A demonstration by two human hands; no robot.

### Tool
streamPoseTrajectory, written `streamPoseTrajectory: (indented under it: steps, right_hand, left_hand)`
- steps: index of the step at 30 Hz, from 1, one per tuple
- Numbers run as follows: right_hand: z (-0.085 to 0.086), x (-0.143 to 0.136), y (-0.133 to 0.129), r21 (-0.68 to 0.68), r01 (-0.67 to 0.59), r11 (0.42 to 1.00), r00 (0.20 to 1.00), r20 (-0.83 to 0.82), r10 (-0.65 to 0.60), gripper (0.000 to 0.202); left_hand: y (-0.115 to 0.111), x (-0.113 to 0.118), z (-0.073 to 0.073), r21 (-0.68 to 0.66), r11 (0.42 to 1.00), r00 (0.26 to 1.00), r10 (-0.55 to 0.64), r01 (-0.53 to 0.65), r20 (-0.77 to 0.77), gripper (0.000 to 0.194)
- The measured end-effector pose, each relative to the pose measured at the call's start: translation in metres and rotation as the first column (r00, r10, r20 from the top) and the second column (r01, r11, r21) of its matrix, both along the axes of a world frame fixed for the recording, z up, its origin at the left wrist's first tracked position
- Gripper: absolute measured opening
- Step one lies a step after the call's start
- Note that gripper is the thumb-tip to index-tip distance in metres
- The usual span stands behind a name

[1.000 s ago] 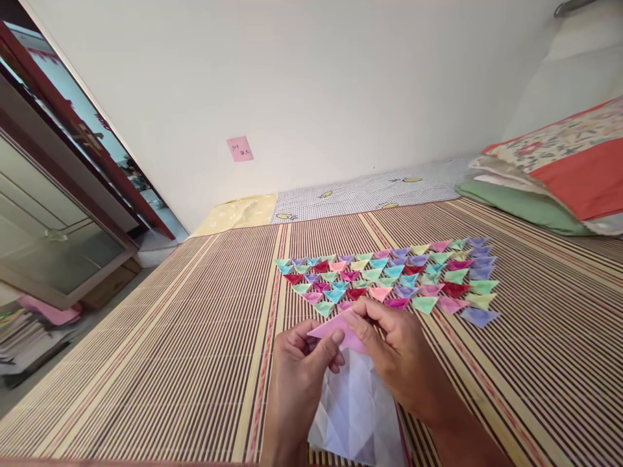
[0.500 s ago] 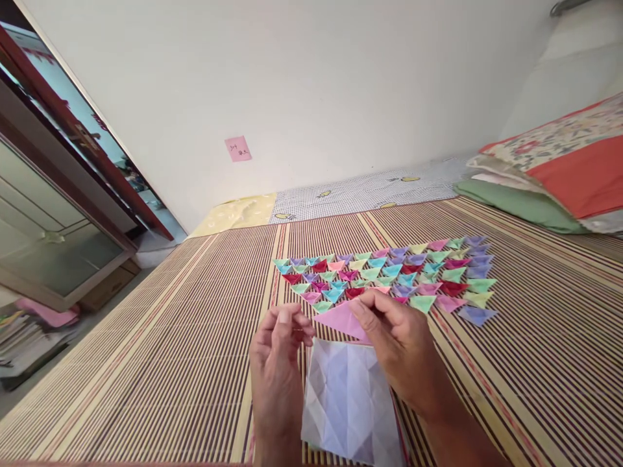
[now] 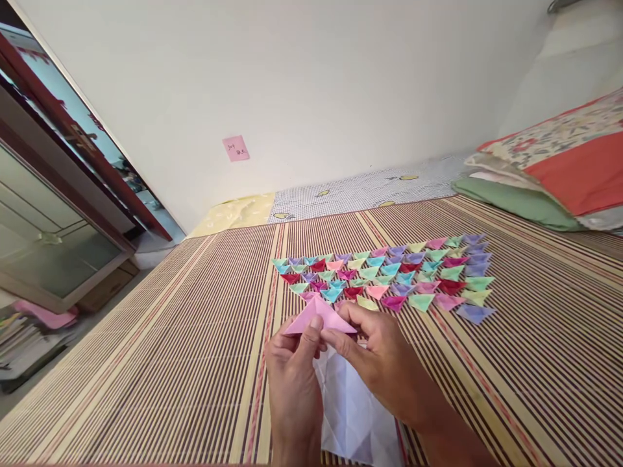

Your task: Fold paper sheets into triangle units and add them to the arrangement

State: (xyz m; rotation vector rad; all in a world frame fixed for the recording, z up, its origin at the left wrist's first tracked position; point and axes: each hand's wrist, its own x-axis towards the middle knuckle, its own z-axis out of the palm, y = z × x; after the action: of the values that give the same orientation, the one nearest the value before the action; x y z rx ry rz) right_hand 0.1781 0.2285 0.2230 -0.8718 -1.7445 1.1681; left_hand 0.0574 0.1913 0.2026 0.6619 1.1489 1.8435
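A pink paper folded into a triangle [image 3: 318,316] is held point up between both hands. My left hand [image 3: 296,370] grips its lower left part, thumb on the front. My right hand [image 3: 377,353] pinches it at the lower right. Below the hands lies a stack of creased, pale lilac square paper [image 3: 353,415], partly covered by my right hand. Just beyond, rows of small folded paper pieces [image 3: 410,303] in many colours lie on the striped mat [image 3: 195,363].
Folded bedding in red, floral and green [image 3: 579,175] lies at the far right. A checked cloth [image 3: 341,194] and a yellow cloth [image 3: 233,213] run along the wall. A pink note [image 3: 236,148] is on the wall; a glass-panelled cabinet [image 3: 48,227] stands left.
My left hand has moved right and closed on the pink paper. The paper has shifted left with my right hand and now points upward.
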Motion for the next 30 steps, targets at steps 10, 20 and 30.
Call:
streamPoseTrajectory:
  steps: [10, 20, 30]
  right_hand:
    - [-0.003, 0.002, 0.0, -0.012, 0.09, 0.996, 0.987, -0.134, -0.091, 0.028]
    - [0.002, 0.005, 0.001, 0.171, 0.016, 0.985, 0.998, -0.07, -0.004, 0.03]
    - [-0.001, 0.018, 0.01, 0.284, 0.158, 0.946, 0.987, -0.056, -0.149, 0.036]
  left_hand:
    - [0.0, -0.01, 0.004, 0.026, 0.97, 0.97, -0.242, 0.243, -0.024, 0.027]
    - [-0.003, -0.008, 0.004, 0.059, 0.927, 0.926, -0.363, 0.37, -0.107, 0.025]
    - [-0.001, 0.001, 0.005, 0.007, 0.905, 0.903, -0.423, 0.425, -0.07, 0.024]
